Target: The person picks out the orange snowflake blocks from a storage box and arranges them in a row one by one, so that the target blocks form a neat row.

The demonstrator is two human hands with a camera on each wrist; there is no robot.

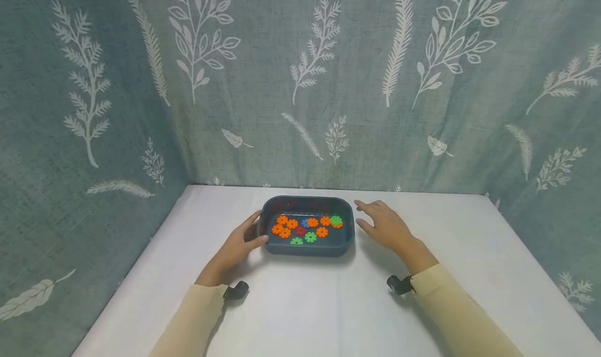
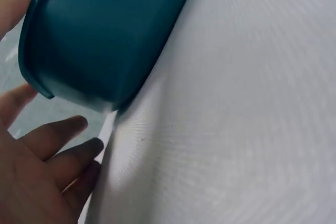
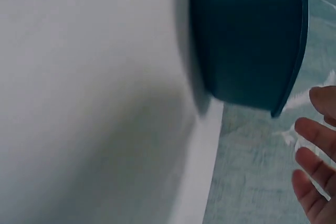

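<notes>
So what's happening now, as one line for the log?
left hand: touches tray | right hand: beside tray, not touching | tray: on white table, holds colourful discs

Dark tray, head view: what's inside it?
Orange discs, green discs, a red disc and a blue disc partly covered by an orange one. Anything directly beneath the discs is hidden.
</notes>
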